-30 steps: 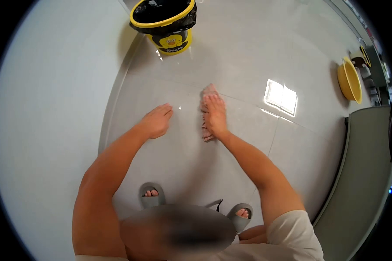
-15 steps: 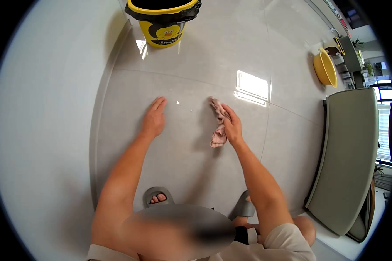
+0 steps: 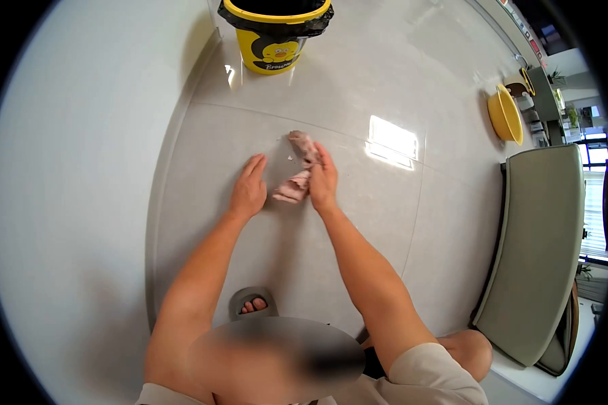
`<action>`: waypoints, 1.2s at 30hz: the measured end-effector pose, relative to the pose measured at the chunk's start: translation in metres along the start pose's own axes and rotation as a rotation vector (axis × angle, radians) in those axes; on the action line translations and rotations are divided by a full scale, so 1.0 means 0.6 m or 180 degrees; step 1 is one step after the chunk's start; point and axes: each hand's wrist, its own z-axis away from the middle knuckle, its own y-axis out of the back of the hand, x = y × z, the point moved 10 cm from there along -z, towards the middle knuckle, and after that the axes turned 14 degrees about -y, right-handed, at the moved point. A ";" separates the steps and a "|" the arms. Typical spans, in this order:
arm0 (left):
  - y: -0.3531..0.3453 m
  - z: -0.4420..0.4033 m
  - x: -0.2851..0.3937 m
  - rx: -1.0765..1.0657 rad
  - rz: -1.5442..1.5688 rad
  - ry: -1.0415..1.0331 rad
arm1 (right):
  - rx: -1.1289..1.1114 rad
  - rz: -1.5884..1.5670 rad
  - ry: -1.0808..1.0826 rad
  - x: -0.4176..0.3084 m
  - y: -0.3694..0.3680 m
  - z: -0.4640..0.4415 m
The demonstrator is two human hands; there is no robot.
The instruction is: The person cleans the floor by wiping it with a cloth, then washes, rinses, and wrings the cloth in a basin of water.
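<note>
My right hand (image 3: 323, 179) grips a crumpled pinkish cloth (image 3: 295, 187) against the grey tiled floor. One end of the cloth points up and to the left, the other spreads out toward my left hand. My left hand (image 3: 249, 187) rests edge-down on the floor with its fingers stretched out, holding nothing. Between the hands, a few small white scraps (image 3: 290, 158) lie on the tile, close to the cloth's left side. What they are is too small to tell.
A yellow trash bin (image 3: 274, 50) with a black liner stands ahead, beside the white wall (image 3: 81, 189). Off to the right are a yellow basin (image 3: 504, 115) and a grey-green padded seat (image 3: 537, 250). My slippered foot (image 3: 253, 305) is below my left hand.
My right hand has swept the cloth leftward, up to the white scraps and nearer my left hand. My left hand has shifted slightly right in view. The camera view has also shifted slightly.
</note>
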 end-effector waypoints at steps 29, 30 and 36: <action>0.024 0.019 -0.015 0.0110 -0.0120 -0.0093 | 0.1653 0.2770 0.1274 -0.016 -0.023 0.028; 0.026 0.015 -0.017 0.0092 -0.0192 -0.0154 | 0.1143 0.2764 0.1332 -0.025 -0.036 0.009; 0.025 -0.084 0.028 -0.0268 -0.0696 -0.0482 | 0.0059 0.3453 0.1746 -0.070 -0.031 0.017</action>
